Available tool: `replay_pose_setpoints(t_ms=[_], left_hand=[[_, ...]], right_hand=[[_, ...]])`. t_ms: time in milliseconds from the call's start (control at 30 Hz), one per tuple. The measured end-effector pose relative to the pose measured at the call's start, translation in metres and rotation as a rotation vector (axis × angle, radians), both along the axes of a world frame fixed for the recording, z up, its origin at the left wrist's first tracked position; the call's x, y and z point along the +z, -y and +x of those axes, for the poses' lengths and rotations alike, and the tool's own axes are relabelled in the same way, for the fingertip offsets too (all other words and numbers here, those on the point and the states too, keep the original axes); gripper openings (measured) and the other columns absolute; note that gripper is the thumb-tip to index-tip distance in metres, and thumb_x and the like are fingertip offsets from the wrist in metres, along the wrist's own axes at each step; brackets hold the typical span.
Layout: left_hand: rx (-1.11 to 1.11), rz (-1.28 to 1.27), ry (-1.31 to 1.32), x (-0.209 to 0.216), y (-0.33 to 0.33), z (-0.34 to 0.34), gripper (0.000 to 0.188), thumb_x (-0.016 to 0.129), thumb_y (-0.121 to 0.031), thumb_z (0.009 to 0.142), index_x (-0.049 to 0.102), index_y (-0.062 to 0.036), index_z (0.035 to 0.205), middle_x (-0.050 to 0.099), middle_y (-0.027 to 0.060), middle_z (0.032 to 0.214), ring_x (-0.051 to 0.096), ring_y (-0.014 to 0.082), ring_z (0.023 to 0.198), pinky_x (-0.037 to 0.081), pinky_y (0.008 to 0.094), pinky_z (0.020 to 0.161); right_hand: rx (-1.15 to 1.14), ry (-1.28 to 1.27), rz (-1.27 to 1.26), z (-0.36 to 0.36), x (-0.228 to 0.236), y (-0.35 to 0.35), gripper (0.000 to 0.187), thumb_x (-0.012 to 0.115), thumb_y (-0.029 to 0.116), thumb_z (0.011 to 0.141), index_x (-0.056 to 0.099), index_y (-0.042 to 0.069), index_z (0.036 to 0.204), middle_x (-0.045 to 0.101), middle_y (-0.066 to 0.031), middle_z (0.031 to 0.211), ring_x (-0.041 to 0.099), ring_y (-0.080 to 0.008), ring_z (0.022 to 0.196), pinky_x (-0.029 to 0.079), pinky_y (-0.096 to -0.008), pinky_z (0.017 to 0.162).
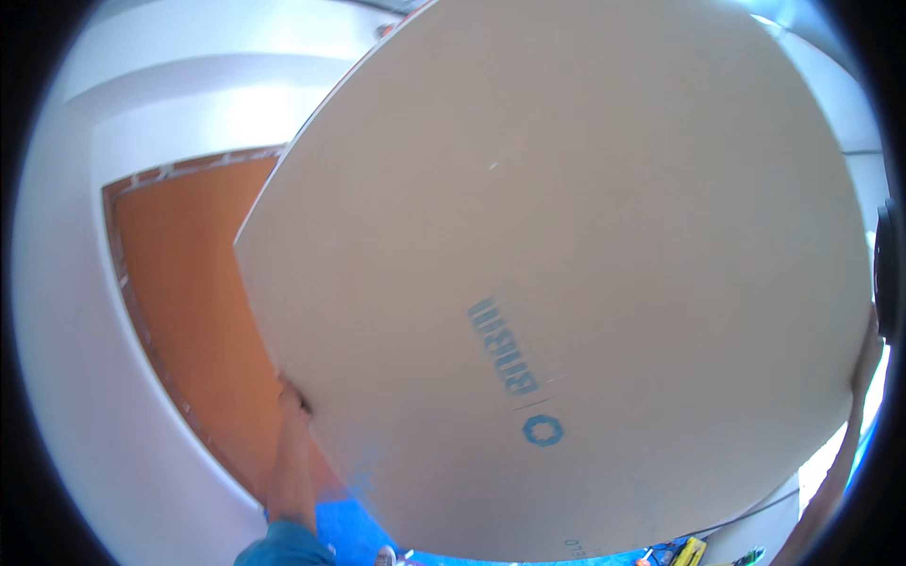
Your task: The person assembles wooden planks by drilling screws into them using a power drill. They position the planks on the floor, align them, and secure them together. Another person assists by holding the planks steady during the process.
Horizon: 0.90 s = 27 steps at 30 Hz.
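Note:
A large grey-brown drywall sheet (585, 236) with blue print fills most of the head view, tilted, with one corner pointing left. My left hand (294, 398) is closed around its left edge, low down, with the fingertips partly behind the board. On the far right, my right hand (865, 354) grips the opposite edge; its fingers are mostly hidden at the rim of the picture. Both forearms rise from below, the left one in a teal sleeve (286, 545).
An orange-brown door-like panel (198, 311) in a rough-edged frame stands left, set in a white wall (71, 311). Blue covering (344, 533) lies on the floor. A yellow tool (690, 552) lies at the lower right. A dark rounded object (885, 274) shows at the right rim.

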<state>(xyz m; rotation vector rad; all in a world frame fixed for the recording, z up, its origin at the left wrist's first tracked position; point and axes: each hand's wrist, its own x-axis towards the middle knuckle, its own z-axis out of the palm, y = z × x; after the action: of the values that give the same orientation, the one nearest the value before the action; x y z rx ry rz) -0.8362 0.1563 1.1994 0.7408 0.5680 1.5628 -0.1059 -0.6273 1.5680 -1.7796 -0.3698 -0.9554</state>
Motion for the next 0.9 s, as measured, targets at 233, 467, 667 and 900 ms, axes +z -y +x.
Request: replay_pose_setpoints(t_ms=[233, 467, 667, 900], left_hand=[[0.285, -0.071, -0.203, 0.019, -0.026, -0.033, 0.064, 0.053, -0.045, 0.111, 0.045, -0.0034, 0.159, 0.05, 0.0128, 0.161, 0.049, 0.029, 0.146, 0.037, 0.048, 0.123], [0.503, -0.06, -0.362, 0.087, -0.008, -0.097, 0.067, 0.059, -0.045, 0.109, 0.044, -0.0051, 0.16, 0.045, 0.0116, 0.165, 0.044, 0.0258, 0.149, 0.035, 0.0457, 0.125], [0.558, -0.056, -0.415, 0.155, 0.021, -0.129, 0.065, 0.058, -0.042, 0.109, 0.043, -0.0058, 0.161, 0.046, 0.0131, 0.164, 0.045, 0.0267, 0.149, 0.034, 0.0448, 0.125], [0.755, 0.078, -0.486, 0.224, 0.018, -0.143, 0.07, 0.075, -0.044, 0.098, 0.057, -0.0017, 0.15, 0.055, 0.0156, 0.155, 0.05, 0.0267, 0.144, 0.038, 0.0432, 0.12]], right_hand=[[-0.103, -0.086, 0.079, 0.031, -0.063, 0.017, 0.072, 0.047, 0.058, 0.11, 0.049, -0.001, 0.07, 0.044, -0.0074, 0.065, 0.041, -0.0186, 0.065, 0.039, -0.0418, 0.065], [-0.165, -0.178, 0.113, 0.029, -0.097, -0.009, 0.073, 0.056, 0.062, 0.106, 0.038, 0.004, 0.064, 0.033, -0.0005, 0.062, 0.032, -0.0162, 0.063, 0.031, -0.0402, 0.061], [-0.061, -0.274, 0.14, 0.066, -0.192, -0.054, 0.074, 0.055, 0.061, 0.106, 0.041, 0.0, 0.066, 0.036, -0.0033, 0.064, 0.033, -0.017, 0.066, 0.032, -0.0416, 0.062], [0.419, -0.395, 0.219, 0.076, -0.294, -0.09, 0.081, 0.048, 0.064, 0.108, 0.072, -0.013, 0.116, 0.075, -0.0142, 0.097, 0.064, -0.0203, 0.089, 0.051, -0.0391, 0.083]])
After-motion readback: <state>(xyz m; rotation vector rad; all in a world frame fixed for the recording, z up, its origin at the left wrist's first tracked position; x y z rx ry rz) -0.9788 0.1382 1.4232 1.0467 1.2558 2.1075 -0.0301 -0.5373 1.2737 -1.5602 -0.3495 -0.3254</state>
